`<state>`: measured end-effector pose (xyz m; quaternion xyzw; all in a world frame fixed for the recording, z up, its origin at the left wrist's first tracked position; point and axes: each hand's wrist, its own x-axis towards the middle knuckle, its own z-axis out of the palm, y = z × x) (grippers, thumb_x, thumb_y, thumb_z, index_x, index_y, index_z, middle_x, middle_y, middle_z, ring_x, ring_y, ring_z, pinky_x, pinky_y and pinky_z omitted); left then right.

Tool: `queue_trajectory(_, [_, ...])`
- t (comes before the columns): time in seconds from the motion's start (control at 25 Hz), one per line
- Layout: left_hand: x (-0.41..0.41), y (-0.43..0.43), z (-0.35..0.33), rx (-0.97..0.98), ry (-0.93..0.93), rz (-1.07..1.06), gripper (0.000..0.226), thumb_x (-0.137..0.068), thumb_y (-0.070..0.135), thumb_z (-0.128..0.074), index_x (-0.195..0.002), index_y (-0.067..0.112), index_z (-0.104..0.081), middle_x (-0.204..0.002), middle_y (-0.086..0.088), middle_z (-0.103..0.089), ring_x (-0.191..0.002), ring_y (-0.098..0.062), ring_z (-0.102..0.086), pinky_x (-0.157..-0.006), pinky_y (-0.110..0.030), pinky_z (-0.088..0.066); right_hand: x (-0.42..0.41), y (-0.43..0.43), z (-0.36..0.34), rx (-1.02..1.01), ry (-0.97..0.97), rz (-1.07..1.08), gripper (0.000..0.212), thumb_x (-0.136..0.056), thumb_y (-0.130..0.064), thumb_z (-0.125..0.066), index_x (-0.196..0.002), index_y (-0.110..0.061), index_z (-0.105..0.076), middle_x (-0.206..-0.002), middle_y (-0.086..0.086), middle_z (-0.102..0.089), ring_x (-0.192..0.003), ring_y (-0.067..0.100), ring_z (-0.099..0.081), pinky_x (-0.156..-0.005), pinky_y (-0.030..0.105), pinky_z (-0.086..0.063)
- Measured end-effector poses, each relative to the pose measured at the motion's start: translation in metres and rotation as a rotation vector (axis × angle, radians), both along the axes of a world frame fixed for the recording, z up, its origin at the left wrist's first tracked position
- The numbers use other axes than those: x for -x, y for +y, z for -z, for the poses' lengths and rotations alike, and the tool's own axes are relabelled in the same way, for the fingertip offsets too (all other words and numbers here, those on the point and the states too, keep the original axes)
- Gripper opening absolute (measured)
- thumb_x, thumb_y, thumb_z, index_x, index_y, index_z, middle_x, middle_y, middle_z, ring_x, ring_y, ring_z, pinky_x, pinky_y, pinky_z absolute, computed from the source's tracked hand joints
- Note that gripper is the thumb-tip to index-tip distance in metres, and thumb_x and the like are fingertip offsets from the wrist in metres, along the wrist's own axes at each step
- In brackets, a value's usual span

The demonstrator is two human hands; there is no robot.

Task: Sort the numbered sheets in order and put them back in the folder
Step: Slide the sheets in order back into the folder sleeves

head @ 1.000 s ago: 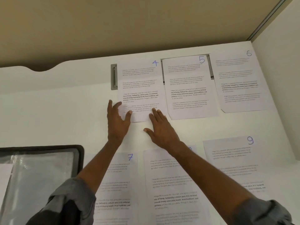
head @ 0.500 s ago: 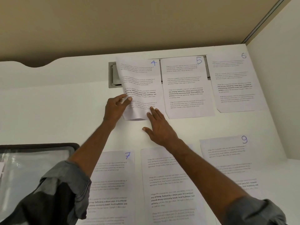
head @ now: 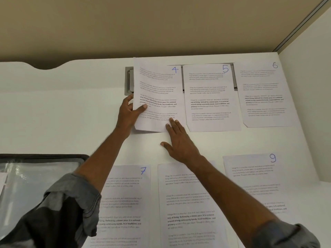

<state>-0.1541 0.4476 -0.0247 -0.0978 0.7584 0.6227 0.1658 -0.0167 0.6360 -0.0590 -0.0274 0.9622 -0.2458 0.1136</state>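
Observation:
Sheet 4 is raised off the white desk at its left side, pinched at its left edge by my left hand. My right hand lies flat and open on the desk, its fingertips on the sheet's lower right corner. Sheets 5 and 6 lie to the right in the far row. In the near row lie sheet 7, a middle sheet whose number my right arm hides, and sheet 9. The clear folder with a dark rim lies at the left.
A grey cable hatch is set into the desk behind sheets 4 and 5. A beige partition rises behind the desk and a white panel closes the right side. The desk's far edge has a curved cut-out at the left.
My left hand went from flat on sheet 4 to pinching its left edge and lifting that side. My right hand stayed at the sheet's lower corner.

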Motion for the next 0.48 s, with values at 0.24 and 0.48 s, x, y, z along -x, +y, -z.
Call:
queue_trajectory(0.24, [-0.012,-0.004,0.001,0.074,0.071,0.093,0.039,-0.092,0.016,-0.076,-0.129,0.013,-0.067,-0.119,0.001,-0.074,-0.099,-0.012,-0.073,-0.091,-0.034,-0.060,0.000,0.002,0.002,0.057,0.002,-0.004,0.067,-0.105,-0.040,-0.052,-0.156,-0.003,-0.032,-0.169,0.016,-0.014,-0.157,0.033,-0.011,-0.127,0.049,-0.018])
queue_trajectory(0.48, [-0.035,-0.007,-0.030,-0.021,0.163,0.105,0.041,-0.093,0.015,-0.074,-0.133,0.012,-0.066,-0.120,0.006,-0.073,-0.104,-0.005,-0.071,-0.085,-0.018,-0.056,0.027,0.012,-0.042,0.448,0.055,0.498,0.063,-0.106,-0.036,-0.052,-0.156,-0.004,-0.032,-0.166,0.016,-0.025,-0.154,0.028,-0.020,-0.126,0.036,-0.014])
